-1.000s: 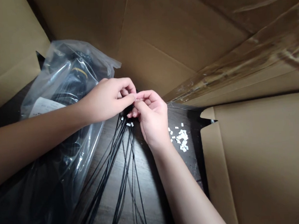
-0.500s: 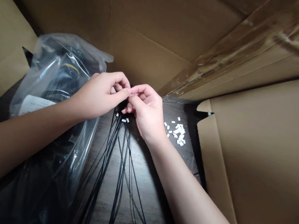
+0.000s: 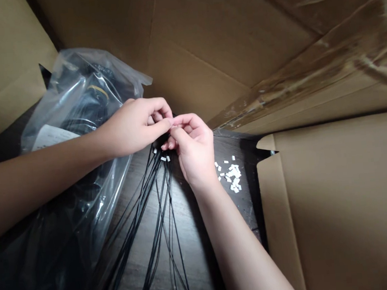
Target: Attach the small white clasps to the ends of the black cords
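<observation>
The left hand (image 3: 134,127) is closed in a small pinch, and its fingertips meet those of the right hand (image 3: 194,154), which is pinching also. Together they grip the upper ends of a bundle of thin black cords (image 3: 154,202), but the fingers partly hide the exact grip. From the hands, the cords fall down over a dark wood table (image 3: 199,262). A few small white pieces (image 3: 163,158) sit on the cords just below the hands. Near the right hand, on its right side, a loose pile of similar white pieces (image 3: 232,175) lies on the table. Beside the left hand and under its forearm is a clear plastic bag (image 3: 112,71), with black items (image 3: 88,109) and a white paper label (image 3: 54,138) inside. Around all this stand the brown flaps of a cardboard box (image 3: 337,204).
</observation>
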The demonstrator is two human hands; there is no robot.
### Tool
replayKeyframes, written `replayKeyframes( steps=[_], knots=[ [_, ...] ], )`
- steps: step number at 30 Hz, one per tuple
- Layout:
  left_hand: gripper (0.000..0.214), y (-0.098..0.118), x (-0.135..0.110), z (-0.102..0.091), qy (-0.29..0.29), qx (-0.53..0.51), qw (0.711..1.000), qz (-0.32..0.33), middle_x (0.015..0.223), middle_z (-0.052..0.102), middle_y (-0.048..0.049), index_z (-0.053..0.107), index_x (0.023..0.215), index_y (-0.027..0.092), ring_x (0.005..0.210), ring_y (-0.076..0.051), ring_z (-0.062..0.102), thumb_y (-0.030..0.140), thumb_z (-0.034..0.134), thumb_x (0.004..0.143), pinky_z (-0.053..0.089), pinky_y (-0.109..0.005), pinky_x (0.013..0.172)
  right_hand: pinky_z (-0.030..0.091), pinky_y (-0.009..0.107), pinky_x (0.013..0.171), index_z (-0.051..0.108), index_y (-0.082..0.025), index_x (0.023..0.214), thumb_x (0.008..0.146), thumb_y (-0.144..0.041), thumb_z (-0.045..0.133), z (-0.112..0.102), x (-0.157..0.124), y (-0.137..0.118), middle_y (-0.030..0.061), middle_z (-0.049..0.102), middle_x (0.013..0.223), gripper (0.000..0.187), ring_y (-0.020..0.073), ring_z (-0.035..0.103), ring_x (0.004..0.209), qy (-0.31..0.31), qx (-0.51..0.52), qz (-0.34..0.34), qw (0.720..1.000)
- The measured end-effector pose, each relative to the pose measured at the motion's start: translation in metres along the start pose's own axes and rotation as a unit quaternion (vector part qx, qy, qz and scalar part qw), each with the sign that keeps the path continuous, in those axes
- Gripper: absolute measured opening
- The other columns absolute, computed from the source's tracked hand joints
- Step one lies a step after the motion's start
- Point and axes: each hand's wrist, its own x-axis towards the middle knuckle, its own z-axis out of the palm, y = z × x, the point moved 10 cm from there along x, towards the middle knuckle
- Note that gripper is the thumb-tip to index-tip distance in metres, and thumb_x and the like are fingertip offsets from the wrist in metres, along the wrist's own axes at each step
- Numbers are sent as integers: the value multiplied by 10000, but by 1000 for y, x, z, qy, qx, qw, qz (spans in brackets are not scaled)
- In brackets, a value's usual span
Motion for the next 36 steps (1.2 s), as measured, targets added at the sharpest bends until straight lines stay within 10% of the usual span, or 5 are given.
replayKeyframes(
  steps=[36],
  knots=[
    [212,3,1,0,9,17,1000,-10,735,699,-23,687,889,181,712,-164,633,361,595,826,484,-282,696,542,196,551,535,-223,820,809,-167,616,0,0,0,-70,510,658,99,42,513,506,-16,-28,-12,999]
  ],
)
